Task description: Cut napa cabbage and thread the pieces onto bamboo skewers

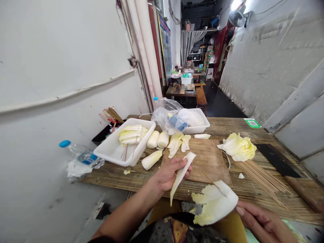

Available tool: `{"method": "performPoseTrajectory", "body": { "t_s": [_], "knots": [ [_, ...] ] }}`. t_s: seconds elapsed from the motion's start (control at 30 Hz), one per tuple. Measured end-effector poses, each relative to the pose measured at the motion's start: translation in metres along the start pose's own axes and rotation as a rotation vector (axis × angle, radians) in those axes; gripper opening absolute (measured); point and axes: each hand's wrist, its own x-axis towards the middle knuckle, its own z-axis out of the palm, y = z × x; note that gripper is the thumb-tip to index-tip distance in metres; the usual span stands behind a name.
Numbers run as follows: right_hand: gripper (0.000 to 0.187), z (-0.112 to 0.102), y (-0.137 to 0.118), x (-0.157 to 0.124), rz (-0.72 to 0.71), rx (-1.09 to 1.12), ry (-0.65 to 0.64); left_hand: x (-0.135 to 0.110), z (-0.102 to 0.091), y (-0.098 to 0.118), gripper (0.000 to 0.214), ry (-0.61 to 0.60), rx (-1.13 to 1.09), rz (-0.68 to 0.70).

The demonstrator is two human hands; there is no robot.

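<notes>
Past R hand point(265, 219): skewers point(260, 182), cleaver point(278, 160), cabbage lvs point(238, 146).

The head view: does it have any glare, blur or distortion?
Head view: the lamp glares white beside the fan; head view: the wide lens seems to stretch the right hand near the edge; head view: the person at the back looks small and soft.

No lettering is readable. A green-bordered card point(252, 123) bearing a square QR-style code lies toward the far right of the desk point(222, 125); print on the wall poster point(164, 44) and the bottle's blue label point(86, 158) is too small or blurred.
</notes>
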Motion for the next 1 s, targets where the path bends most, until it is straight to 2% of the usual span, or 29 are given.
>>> {"method": "performPoseTrajectory", "body": {
  "t_s": [0.13,0.23,0.43,0.83,1.0],
  "knots": [
    [0.037,0.009,-0.021,0.009,-0.041,-0.056,-0.027,-0.002,0.002,-0.004,0.03,-0.004,0.0,-0.008],
    [0.037,0.011,-0.026,0.011,-0.04,-0.06,-0.034,-0.003,0.0,-0.006,0.031,0.008,0.064,0.025],
    [0.038,0.011,-0.026,0.009,-0.02,-0.063,-0.001,-0.003,0.0,-0.009,0.033,0.059,0.156,0.083],
    [0.034,0.008,-0.018,0.006,-0.046,-0.07,-0.023,-0.003,0.002,-0.011,0.038,0.046,0.193,0.059],
    [0.03,0.007,-0.017,0.004,-0.07,-0.033,-0.007,-0.002,0.0,-0.014,0.038,0.016,0.261,0.11]
  ]
}}
